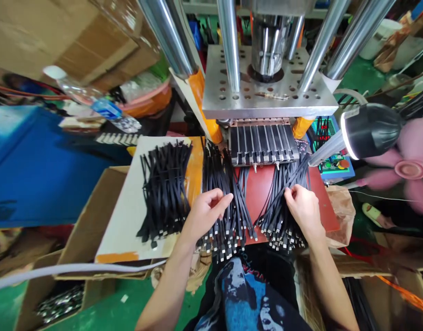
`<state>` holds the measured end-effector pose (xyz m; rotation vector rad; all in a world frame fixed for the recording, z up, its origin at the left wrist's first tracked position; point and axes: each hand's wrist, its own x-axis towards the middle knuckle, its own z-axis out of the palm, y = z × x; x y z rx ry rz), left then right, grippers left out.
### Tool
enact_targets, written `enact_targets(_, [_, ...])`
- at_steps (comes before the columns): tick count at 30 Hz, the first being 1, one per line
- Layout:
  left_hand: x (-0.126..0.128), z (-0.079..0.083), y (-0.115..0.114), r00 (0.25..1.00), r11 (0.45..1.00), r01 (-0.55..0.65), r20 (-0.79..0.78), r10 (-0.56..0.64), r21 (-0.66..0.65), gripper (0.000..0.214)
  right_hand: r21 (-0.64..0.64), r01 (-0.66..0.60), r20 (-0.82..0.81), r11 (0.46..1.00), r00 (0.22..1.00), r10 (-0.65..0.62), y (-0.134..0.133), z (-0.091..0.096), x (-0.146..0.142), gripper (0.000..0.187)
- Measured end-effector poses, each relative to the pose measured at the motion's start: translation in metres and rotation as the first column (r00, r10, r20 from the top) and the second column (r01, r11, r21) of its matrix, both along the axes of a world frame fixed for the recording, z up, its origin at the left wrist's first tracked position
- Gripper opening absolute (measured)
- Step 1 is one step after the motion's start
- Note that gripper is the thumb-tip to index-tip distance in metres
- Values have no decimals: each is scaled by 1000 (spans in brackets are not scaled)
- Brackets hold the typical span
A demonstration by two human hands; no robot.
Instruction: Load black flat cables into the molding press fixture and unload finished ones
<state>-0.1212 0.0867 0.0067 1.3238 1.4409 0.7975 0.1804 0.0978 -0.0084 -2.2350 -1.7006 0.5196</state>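
Note:
My left hand (207, 210) rests on a bundle of black flat cables with metal plug ends (225, 197), its fingers curled and the forefinger pointing right. My right hand (303, 208) lies on a second bundle of the same cables (283, 202), fingers pinched on some strands. Both bundles fan out over a red work plate (263, 188) in front of a slotted mould (263, 143) under a metal press. A third pile of cables (165, 188) lies on a white board at the left.
Steel columns and a drilled press plate (266, 87) rise behind the mould. A black lamp (370, 131) and a pink fan (411, 168) stand at the right. Cardboard boxes (83, 234) sit at the left, a blue surface (32, 170) beyond them.

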Motion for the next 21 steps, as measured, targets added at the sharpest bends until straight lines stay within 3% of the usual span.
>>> enact_targets(3, [2, 11, -10, 992, 1000, 0, 124, 2, -17, 49, 142, 30, -212, 989, 977, 1, -10, 6, 7, 39])
enact_targets(6, [18, 21, -21, 962, 994, 56, 271, -29, -94, 52, 206, -11, -539, 979, 833, 123, -39, 24, 2, 43])
enact_targets(8, [36, 27, -28, 925, 985, 105, 376, -47, -134, 58, 243, -179, -639, 953, 710, 296, -60, 38, -13, 42])
enact_targets(11, [57, 35, -37, 850, 974, 160, 524, -54, -158, 62, 309, -456, -622, 834, 567, 540, -79, 50, -37, 42])
enact_targets(14, [62, 39, -47, 867, 982, 165, 488, -98, -96, 59, 251, -609, -642, 753, 477, 600, -78, 53, -46, 39])
enact_targets(16, [59, 38, -55, 905, 985, 173, 397, -152, -17, 53, 191, -622, -698, 759, 458, 551, -71, 54, -43, 30])
enact_targets(18, [58, 33, -63, 923, 976, 211, 319, -215, 46, 47, 163, -554, -765, 816, 451, 459, -64, 54, -42, 24])
enact_targets(21, [58, 24, -72, 923, 952, 303, 234, -306, 48, 48, 166, -403, -813, 900, 460, 356, -57, 51, -49, 34])
